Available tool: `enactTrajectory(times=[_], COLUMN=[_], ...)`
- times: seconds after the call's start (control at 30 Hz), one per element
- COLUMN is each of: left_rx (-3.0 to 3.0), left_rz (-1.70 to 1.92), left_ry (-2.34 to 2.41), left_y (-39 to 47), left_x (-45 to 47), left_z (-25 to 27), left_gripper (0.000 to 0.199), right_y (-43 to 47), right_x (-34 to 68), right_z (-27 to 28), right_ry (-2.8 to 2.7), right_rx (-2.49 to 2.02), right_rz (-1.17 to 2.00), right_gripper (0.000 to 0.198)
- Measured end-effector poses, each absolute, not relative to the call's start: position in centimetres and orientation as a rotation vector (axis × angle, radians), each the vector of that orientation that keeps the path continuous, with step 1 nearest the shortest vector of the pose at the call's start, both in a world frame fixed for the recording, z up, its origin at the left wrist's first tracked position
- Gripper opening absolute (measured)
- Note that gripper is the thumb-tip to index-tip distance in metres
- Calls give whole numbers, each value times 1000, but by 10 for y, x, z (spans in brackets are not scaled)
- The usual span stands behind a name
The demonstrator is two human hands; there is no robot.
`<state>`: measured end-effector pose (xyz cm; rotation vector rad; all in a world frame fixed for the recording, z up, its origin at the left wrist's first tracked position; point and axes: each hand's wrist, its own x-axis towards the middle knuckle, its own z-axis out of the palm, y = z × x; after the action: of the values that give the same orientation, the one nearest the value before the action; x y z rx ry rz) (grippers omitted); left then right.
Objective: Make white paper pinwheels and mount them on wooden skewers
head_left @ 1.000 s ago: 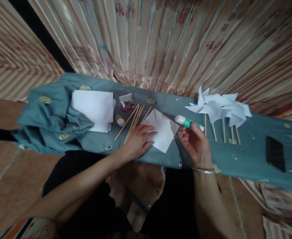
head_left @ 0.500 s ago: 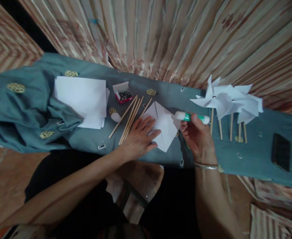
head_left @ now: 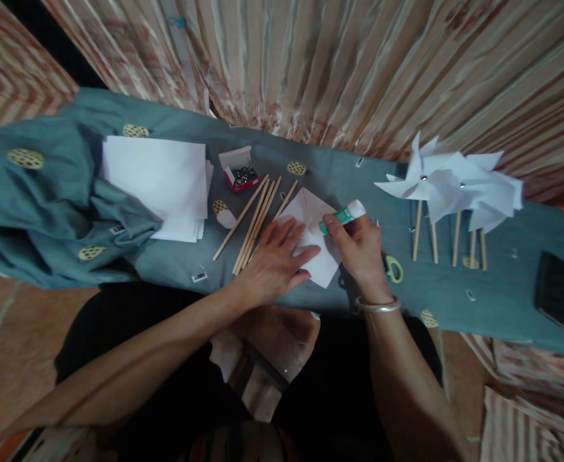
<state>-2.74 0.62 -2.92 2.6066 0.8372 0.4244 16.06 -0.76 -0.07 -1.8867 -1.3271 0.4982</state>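
My left hand [head_left: 279,260] lies with its fingers spread over the left part of a white square of paper [head_left: 324,266], which has slits cut in from its corners. In my right hand [head_left: 358,250] is a green and white glue stick [head_left: 343,215], held by thumb and fingers over the paper's right side. Its lower end is at the paper; whether it touches, I cannot tell. Several thin wooden sticks [head_left: 257,224] lie beside my left hand. A pair of scissors with green handles [head_left: 393,268] rests just right of my right hand, partly hidden by it.
A stack of white paper [head_left: 159,186] lies at the left, partly under bunched cloth. Nearby stands an open red box of metal pins [head_left: 241,174] with a white cap [head_left: 226,219] below it. White paper pinwheels [head_left: 448,183] on sticks and a dark phone [head_left: 554,287] lie rightward.
My right hand has moved left with the glue stick, bringing it over the paper and tilting it. The scissors' handles have come into view. My left hand stays on the paper.
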Motion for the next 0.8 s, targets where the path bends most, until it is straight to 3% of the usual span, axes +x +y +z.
enactTrajectory(times=[0.3,0.8], left_rx=[2603,2604], left_rz=[395,422], left_ry=[854,841], left_y=[5,5], left_x=[-26,-26], left_z=[-32,-32], left_gripper=[46,47], right_y=[-6,-7], right_x=[151,151], right_z=[2,-1], right_ry=[-1463,-1568], right_rx=[-1984,-1939], right_rz=[339,378], right_gripper=[46,48])
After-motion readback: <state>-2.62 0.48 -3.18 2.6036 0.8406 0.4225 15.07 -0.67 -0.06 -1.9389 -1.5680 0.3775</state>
